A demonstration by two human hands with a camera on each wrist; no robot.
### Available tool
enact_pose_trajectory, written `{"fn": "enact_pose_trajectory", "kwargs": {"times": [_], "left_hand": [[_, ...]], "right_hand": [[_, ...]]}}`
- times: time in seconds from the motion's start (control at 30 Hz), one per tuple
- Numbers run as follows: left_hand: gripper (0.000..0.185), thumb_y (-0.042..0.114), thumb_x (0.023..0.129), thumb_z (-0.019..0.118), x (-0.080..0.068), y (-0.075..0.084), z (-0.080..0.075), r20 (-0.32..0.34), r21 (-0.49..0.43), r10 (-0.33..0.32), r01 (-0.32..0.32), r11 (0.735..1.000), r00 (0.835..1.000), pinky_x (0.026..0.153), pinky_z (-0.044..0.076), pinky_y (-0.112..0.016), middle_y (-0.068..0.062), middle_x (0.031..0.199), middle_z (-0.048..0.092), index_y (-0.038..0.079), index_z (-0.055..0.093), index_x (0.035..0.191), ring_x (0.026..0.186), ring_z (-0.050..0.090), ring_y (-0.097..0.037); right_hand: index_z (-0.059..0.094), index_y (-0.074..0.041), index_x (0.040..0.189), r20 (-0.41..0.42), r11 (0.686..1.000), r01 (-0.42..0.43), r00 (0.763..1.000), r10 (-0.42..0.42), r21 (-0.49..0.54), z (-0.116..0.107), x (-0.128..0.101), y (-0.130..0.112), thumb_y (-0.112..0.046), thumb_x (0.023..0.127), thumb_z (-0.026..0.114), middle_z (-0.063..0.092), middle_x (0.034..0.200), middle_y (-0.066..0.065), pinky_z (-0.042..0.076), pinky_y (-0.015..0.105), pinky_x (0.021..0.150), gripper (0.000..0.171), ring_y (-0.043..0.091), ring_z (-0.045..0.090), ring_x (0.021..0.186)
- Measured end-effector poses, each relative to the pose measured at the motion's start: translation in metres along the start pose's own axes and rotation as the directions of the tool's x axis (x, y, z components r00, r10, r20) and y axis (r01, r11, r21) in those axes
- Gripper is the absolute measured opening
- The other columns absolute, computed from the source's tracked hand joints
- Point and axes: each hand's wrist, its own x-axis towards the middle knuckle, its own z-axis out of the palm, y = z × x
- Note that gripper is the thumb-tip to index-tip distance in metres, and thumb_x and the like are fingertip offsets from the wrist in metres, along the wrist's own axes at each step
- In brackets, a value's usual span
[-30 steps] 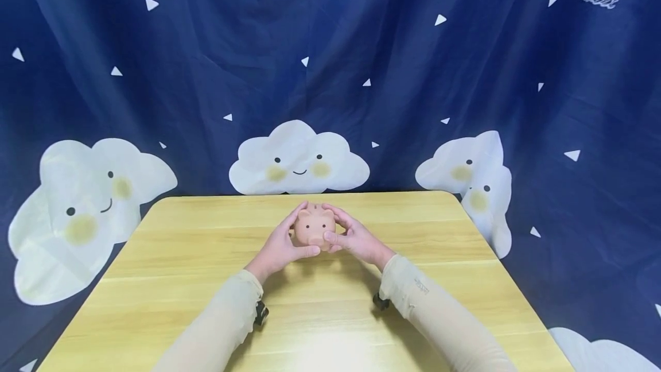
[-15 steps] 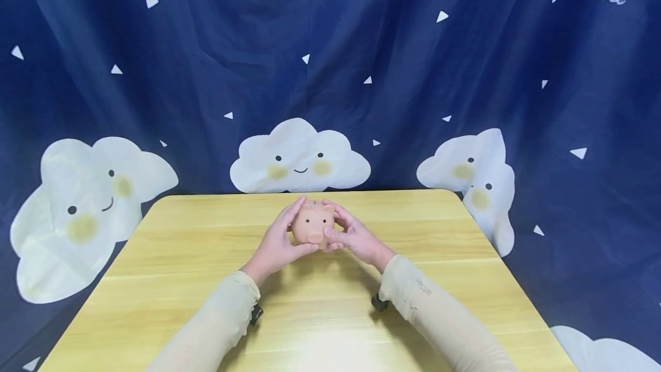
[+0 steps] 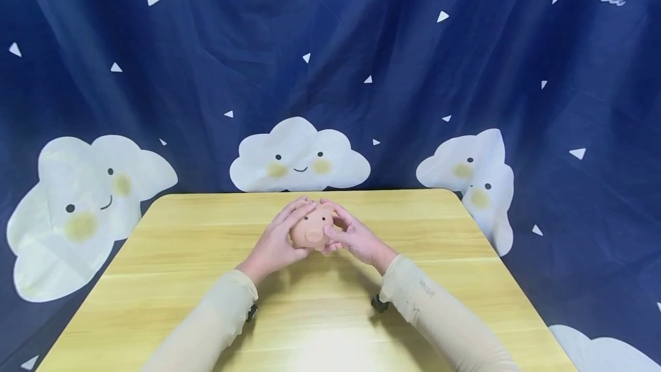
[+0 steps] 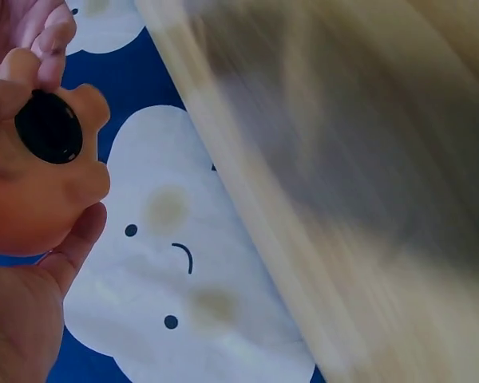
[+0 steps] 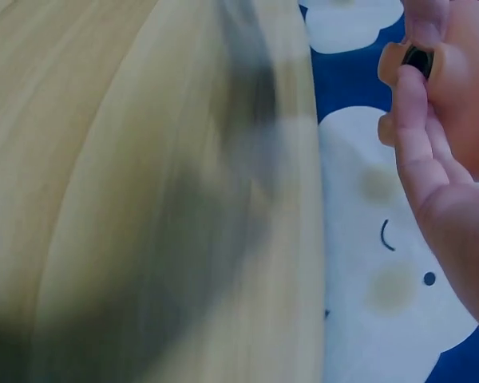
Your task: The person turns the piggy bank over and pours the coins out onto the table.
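A pink piggy bank [image 3: 312, 233] is held between both hands above the far middle of the table, its snout toward the head camera. My left hand [image 3: 279, 240] grips its left side, with fingers over the top and the thumb low by the snout. On the other side my right hand [image 3: 361, 241] holds it, thumb beside the snout and fingers behind and underneath. In the left wrist view the underside shows a round black plug [image 4: 49, 128] between stubby feet [image 4: 89, 182]. Right-hand fingertips [image 5: 412, 84] lie at that plug in the right wrist view.
The wooden table [image 3: 330, 291] spreads beneath the arms. Behind its far edge hangs a dark blue curtain [image 3: 330, 73] printed with white clouds and triangles. Black wrist devices [image 3: 379, 303] sit under the beige sleeves [image 3: 206, 320].
The left fingers have shifted further over the piggy bank's top, toward its eye. The piggy bank has tilted slightly, and the right hand keeps nearly the same place.
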Motion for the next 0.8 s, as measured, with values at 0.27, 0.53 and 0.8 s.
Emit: {"fn": "enact_pose_trajectory", "kwargs": {"times": [0.27,0.53,0.8], "left_hand": [[0.106,0.002,0.069,0.096,-0.002,-0.001,0.002,-0.039,-0.211,-0.131,0.120,0.970,0.991,0.111,0.058,-0.049,-0.009,0.168,0.044,0.025,0.048,0.161,0.150,0.050,-0.036],[0.106,0.004,0.072,0.097,-0.003,-0.007,0.001,0.006,-0.320,-0.228,0.218,0.922,0.974,0.099,0.063,-0.034,-0.003,0.170,0.041,0.028,0.046,0.162,0.148,0.051,-0.034],[0.105,0.012,0.074,0.099,-0.005,-0.009,-0.002,0.075,-0.389,-0.299,0.304,0.870,0.951,0.090,0.065,-0.030,-0.002,0.168,0.043,0.039,0.045,0.161,0.132,0.059,-0.033]], "right_hand": [[0.027,-0.028,0.170,-0.050,0.935,0.120,0.988,-0.145,-0.334,0.008,0.001,-0.003,-0.023,0.108,0.065,0.046,0.164,0.019,0.064,0.032,0.086,0.074,0.024,0.074,0.098],[0.021,-0.025,0.173,-0.049,0.760,0.185,0.960,-0.274,-0.623,0.011,0.001,-0.002,-0.026,0.104,0.072,0.044,0.169,0.008,0.058,0.046,0.093,0.086,0.021,0.059,0.112],[0.030,-0.023,0.170,0.026,0.717,0.249,0.951,-0.307,-0.651,0.011,0.002,-0.001,-0.022,0.100,0.077,0.032,0.177,0.003,0.058,0.055,0.105,0.084,0.029,0.050,0.148]]}}
